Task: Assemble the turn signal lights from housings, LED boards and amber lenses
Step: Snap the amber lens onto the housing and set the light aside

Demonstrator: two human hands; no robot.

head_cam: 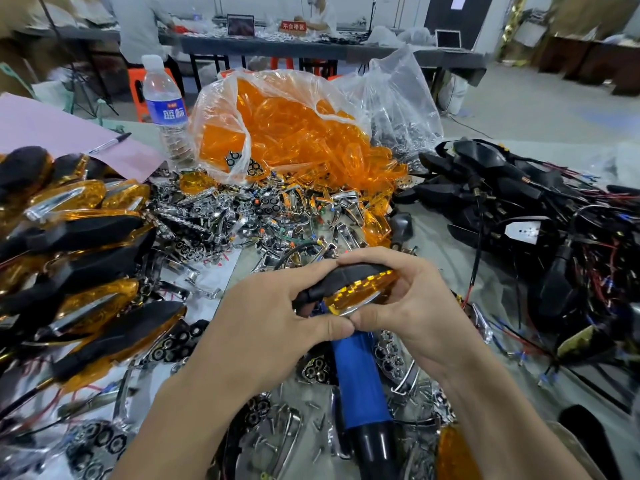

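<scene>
**Two hands press a turn signal light together over a cluttered workbench**

Head camera view, looking down. Both forearms reach in from the lower edge and meet in the middle. The left hand (277, 313) and the right hand (412, 299) both grip one turn signal light (356, 282). The fingers of each hand curl over the top of its black housing (346, 273). The two thumbs touch tip to tip just under its amber lens (363, 291). Neither hand is slack; both are clamped around the part, knuckles up.

The light lies roughly sideways between the hands. Its long axis runs from the left hand to the right hand and rises slightly toward the right. The narrow black stem end sits in the left hand, and the wider end sits in the right. The lens faces the person, with the housing on the far side.

Directly below the hands lies a blue-handled tool (360, 375), its handle pointing toward the person. It rests on a litter of chrome parts (242, 216) that also spreads beyond the hands. To the left of the left hand is a stack of finished lights (86, 237), black and amber. To the right of the right hand is a tangle of black wired housings (519, 209). Beyond the hands, an open clear bag of lenses (294, 133) spills orange pieces. A water bottle (164, 105) stands just left of the bag.
</scene>
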